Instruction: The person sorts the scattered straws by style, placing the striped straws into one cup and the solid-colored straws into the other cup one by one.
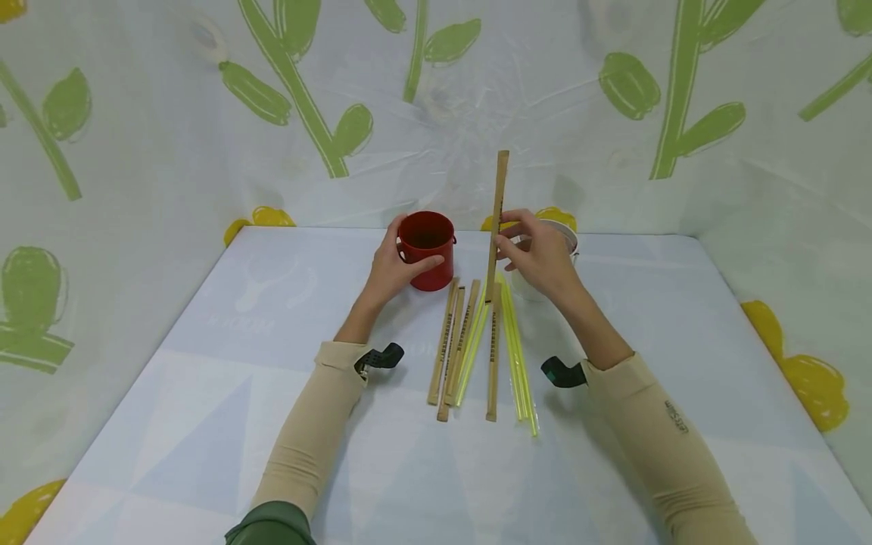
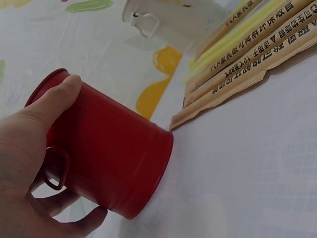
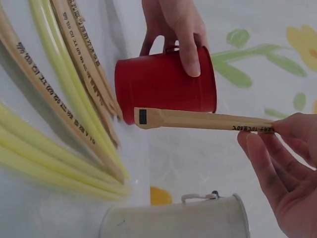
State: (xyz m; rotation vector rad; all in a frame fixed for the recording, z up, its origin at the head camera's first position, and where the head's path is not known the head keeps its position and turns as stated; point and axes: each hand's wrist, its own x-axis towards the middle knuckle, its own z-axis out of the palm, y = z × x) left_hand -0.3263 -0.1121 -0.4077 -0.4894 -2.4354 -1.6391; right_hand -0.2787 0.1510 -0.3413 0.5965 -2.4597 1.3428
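My left hand (image 1: 395, 265) grips a red bucket (image 1: 436, 261) with small side ears, thumb on its near side and fingers around the back. In the left wrist view the bucket (image 2: 114, 144) stands on the table with its handle ear beside the palm. Between thumb and fingertips my right hand (image 1: 541, 253) pinches a brown paper-wrapped straw (image 1: 500, 185), held upright above the table, right of the bucket. The right wrist view shows printing on the straw wrapper (image 3: 198, 120) and a dark mark at its lower end.
Several brown paper-wrapped straws (image 1: 441, 356) and yellow straws in clear wrappers (image 1: 521, 371) lie fanned out in front of the bucket. A white bucket (image 3: 173, 223) stands to the right, partly behind my right hand. A patterned sheet (image 1: 518, 91) rises behind the table (image 1: 204, 424).
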